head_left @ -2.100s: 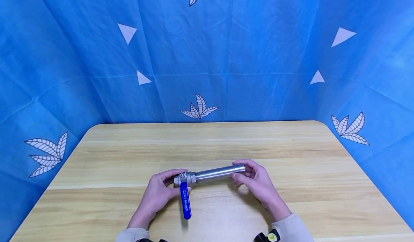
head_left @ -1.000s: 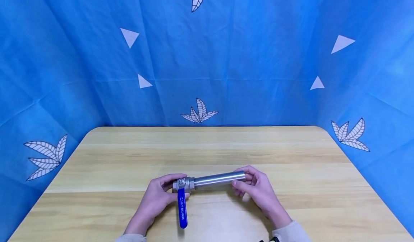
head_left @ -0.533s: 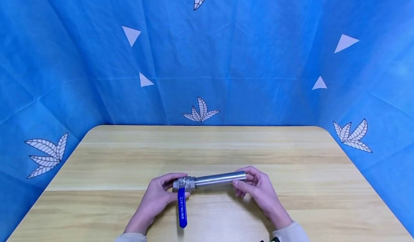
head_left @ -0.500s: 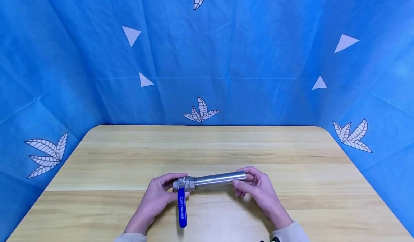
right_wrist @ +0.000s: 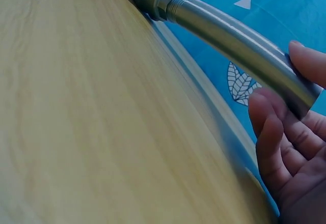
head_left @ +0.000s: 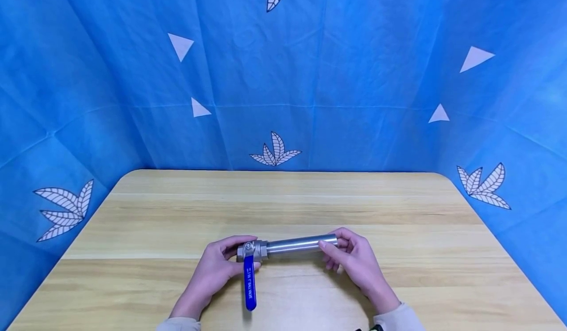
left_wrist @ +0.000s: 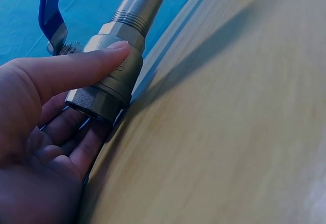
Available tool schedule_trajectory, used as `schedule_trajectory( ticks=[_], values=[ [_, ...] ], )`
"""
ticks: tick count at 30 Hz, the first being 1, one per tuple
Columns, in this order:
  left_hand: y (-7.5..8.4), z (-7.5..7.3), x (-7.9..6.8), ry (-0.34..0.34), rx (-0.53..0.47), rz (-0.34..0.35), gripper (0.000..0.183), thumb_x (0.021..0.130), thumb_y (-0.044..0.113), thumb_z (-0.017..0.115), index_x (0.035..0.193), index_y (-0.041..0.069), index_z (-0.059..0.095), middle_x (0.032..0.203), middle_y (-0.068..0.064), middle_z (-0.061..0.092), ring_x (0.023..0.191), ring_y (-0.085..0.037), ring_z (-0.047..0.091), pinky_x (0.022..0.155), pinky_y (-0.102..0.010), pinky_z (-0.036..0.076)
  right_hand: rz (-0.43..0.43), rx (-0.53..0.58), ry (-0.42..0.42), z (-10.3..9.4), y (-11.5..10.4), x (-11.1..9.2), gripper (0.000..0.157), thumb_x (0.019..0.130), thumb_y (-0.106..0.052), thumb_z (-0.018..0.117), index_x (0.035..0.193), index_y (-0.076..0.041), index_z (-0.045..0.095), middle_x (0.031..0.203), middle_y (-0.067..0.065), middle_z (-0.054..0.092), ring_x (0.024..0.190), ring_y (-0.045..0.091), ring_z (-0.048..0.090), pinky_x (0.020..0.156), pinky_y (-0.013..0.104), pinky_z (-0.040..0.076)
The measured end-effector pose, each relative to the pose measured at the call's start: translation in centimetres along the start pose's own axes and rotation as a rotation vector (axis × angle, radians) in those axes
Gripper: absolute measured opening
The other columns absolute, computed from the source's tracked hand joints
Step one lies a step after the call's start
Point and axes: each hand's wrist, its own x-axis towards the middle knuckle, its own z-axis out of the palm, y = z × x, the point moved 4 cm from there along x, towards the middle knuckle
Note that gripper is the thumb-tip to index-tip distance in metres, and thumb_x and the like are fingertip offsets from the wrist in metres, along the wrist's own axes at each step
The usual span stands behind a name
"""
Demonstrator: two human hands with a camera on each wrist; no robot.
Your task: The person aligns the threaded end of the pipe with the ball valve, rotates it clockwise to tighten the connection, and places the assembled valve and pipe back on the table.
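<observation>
A steel ball valve (head_left: 252, 251) with a blue lever handle (head_left: 250, 282) is held just above the table, near the front middle. My left hand (head_left: 212, 271) grips the valve body, thumb on the near side and fingers on the far side. From the valve's right end runs a straight metal pipe (head_left: 297, 244). Some threads (left_wrist: 130, 20) show at the joint in the left wrist view. My right hand (head_left: 352, 259) holds the pipe's free end between thumb and fingers, and in the right wrist view the thumb (right_wrist: 308, 63) lies along it.
The light wood table (head_left: 283, 198) spreads round both hands, with rounded back corners. A blue curtain (head_left: 283, 75) with white leaf and triangle prints hangs behind and at both sides. Shadows of the hands fall on the wood.
My right thumb has shifted slightly up over the pipe, away from me. The valve, its lever and my left hand keep nearly the same pose; the head view has tilted a little.
</observation>
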Motion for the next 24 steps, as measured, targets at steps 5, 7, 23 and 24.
schedule_trajectory(
  ticks=[5,7,23,24],
  values=[
    [0.05,0.00,-0.01,-0.004,-0.002,0.000,0.054,0.060,0.027,0.091,0.109,0.035,0.071,0.122,0.006,0.064,0.121,-0.021,0.058,0.103,-0.042,0.049,0.014,-0.053,0.068,0.13,-0.16,-0.03,0.038,0.083,-0.038,0.076,0.089,-0.004,0.062,0.072,0.016,0.068,0.058,0.028,0.064,0.046,0.033,0.053],
    [0.09,0.03,-0.03,-0.004,-0.003,0.002,0.054,0.060,0.027,0.091,0.110,0.034,0.071,0.121,0.007,0.064,0.121,-0.021,0.058,0.103,-0.043,0.049,0.018,-0.053,0.081,0.21,-0.20,-0.04,0.039,0.082,-0.040,0.075,0.088,-0.004,0.062,0.071,0.016,0.068,0.058,0.027,0.064,0.046,0.033,0.053],
    [-0.03,0.10,0.47,0.057,-0.014,0.076,0.056,0.068,0.017,0.087,0.118,0.033,0.068,0.129,0.006,0.060,0.130,-0.024,0.052,0.110,-0.035,0.039,-0.090,0.070,-0.009,0.38,-0.50,0.08,0.045,0.087,-0.019,0.072,0.127,-0.008,0.056,0.095,0.022,0.068,0.072,0.024,0.068,0.064,0.036,0.060],
    [-0.02,0.11,0.49,0.056,-0.017,0.076,0.056,0.068,0.017,0.087,0.118,0.033,0.068,0.130,0.005,0.059,0.130,-0.024,0.052,0.110,-0.034,0.039,-0.091,0.072,-0.014,0.38,-0.55,0.08,0.045,0.088,-0.019,0.071,0.128,-0.008,0.055,0.096,0.023,0.068,0.073,0.025,0.068,0.065,0.035,0.060]
  ],
)
